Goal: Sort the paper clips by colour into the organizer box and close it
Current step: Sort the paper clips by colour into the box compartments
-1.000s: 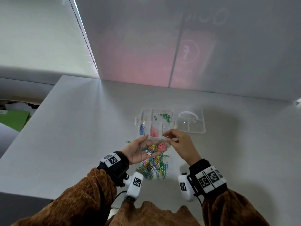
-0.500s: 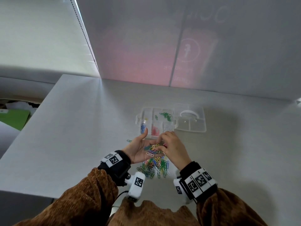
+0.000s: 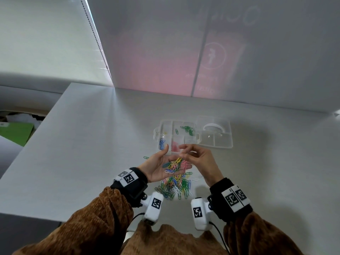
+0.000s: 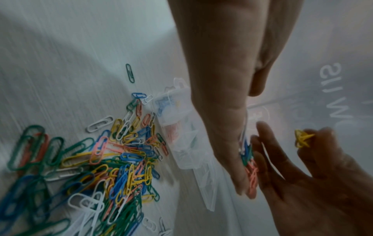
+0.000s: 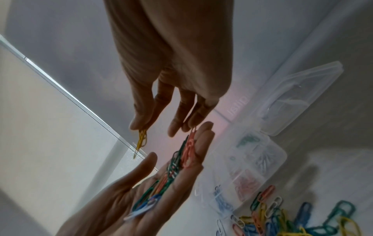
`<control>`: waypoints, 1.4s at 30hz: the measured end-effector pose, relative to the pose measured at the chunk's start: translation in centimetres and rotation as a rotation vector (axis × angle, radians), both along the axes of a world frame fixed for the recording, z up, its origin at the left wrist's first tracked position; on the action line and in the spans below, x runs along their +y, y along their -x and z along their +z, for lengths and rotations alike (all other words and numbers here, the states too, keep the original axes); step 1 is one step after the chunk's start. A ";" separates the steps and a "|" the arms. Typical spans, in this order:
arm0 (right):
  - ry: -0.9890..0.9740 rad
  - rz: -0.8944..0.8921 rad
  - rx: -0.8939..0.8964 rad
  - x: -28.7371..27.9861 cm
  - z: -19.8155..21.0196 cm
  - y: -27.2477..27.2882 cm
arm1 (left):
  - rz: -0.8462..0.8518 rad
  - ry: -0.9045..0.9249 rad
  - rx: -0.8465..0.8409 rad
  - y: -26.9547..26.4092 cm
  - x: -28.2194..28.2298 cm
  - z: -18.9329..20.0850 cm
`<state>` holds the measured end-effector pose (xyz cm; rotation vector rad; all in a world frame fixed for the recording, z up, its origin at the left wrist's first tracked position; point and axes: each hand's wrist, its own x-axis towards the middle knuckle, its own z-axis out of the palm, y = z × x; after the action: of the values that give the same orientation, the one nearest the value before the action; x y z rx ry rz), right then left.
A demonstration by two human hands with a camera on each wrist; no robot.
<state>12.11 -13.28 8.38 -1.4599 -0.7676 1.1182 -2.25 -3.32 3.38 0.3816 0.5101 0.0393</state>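
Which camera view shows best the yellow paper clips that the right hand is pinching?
The left wrist view: the yellow paper clips stand clear against the pale wall in the right hand. The right wrist view shows them edge-on, dimmer. In the head view they cannot be made out.

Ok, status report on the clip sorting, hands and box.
Left hand open, palm up, carrying mixed clips. Right hand pinching yellow clips. Organizer box open, partly filled; loose pile on table. Nothing in the way.
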 end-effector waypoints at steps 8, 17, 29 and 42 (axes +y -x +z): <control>-0.011 -0.142 0.491 0.4 0.1 -0.4 | 0.023 0.006 0.032 0.2 0.2 -0.9; 0.024 0.518 -0.814 1.9 -0.9 0.8 | 0.054 0.146 -0.103 0.1 -0.1 -0.4; 0.053 0.389 -0.431 3.0 -0.7 0.2 | 0.029 0.042 -0.030 0.8 0.3 -1.0; 0.236 -0.088 0.866 11.0 -4.8 -2.4 | 0.199 0.069 0.154 5.0 1.9 -3.5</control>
<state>14.50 -2.32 3.59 -1.0129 0.0382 1.6285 -7.30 -1.47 -0.12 0.2666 0.6993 0.1856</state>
